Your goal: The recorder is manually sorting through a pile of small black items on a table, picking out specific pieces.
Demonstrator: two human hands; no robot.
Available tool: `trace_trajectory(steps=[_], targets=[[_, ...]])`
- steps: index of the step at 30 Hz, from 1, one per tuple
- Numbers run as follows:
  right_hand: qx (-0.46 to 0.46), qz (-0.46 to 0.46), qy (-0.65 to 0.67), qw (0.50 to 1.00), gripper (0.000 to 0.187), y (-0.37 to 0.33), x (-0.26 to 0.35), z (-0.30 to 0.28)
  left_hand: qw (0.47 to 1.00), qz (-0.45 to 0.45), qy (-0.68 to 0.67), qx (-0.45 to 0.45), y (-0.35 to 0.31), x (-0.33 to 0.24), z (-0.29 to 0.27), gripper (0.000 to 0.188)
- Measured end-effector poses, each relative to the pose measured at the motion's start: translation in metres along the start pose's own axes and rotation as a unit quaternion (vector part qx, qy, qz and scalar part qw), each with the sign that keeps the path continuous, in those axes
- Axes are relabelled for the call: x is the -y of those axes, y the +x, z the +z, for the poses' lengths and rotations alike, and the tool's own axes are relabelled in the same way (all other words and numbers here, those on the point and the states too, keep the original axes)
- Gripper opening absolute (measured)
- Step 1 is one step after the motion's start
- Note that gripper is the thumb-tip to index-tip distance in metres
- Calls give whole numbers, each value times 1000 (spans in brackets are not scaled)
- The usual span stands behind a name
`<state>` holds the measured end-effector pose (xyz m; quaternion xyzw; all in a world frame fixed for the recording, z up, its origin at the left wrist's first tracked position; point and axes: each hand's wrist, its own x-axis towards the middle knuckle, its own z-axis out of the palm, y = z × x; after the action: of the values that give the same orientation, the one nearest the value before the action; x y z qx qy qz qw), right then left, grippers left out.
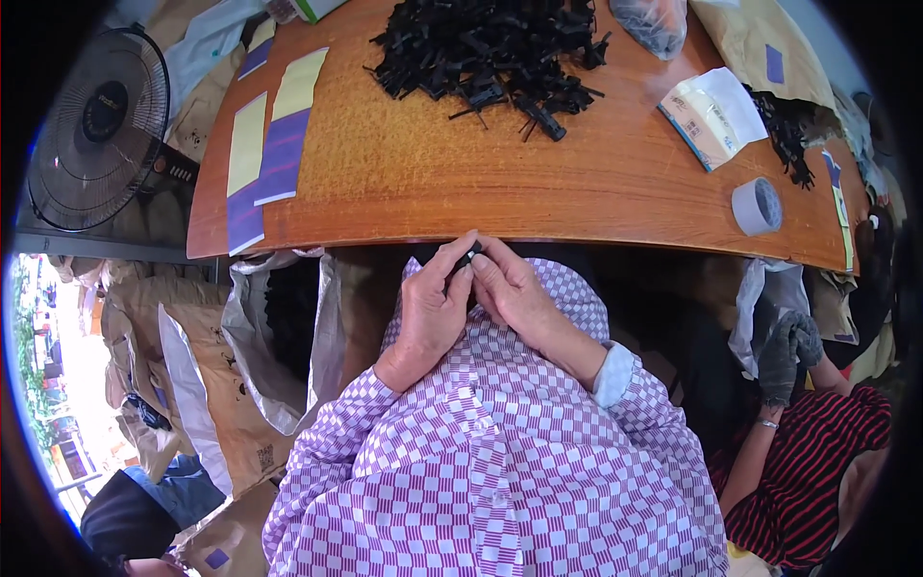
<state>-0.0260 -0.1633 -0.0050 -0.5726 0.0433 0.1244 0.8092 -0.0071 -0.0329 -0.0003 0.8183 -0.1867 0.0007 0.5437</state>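
Both my hands meet over my lap, right at the near edge of the wooden table (356, 216). Between the fingertips of my left hand (431, 298) and my right hand (519, 293) is a small black piece (468, 258), mostly hidden by the fingers. Its exact kind cannot be made out. Thumbs and forefingers of both hands pinch it. Farther back on the table lies a heap of small black parts (490, 48), some with thin strands sticking out.
Yellow and purple paper strips (284, 144) lie on the table's left. To the right are a paper packet (713, 117) and a tape roll (757, 207). A fan (101, 125) stands left, near open sacks (279, 356). A gloved co-worker's hand (781, 361) is at right.
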Motion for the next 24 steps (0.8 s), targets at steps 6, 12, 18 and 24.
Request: trace_trajectory(steps=[6, 12, 18, 24], targets=[[-13, -211, -324, 922, 31, 28, 8, -37, 992, -57, 53, -104, -15, -1, -68, 32], [-267, -216, -654, 674, 36, 82, 60, -116, 886, -95, 426, -160, -64, 57, -196, 31], [-243, -201, -706, 634, 25, 98, 56, -121, 913, -56, 370, -159, -51, 47, -171, 40], [-134, -349, -651, 661, 18, 73, 53, -68, 960, -175, -220, 13, 11, 13, -109, 39]])
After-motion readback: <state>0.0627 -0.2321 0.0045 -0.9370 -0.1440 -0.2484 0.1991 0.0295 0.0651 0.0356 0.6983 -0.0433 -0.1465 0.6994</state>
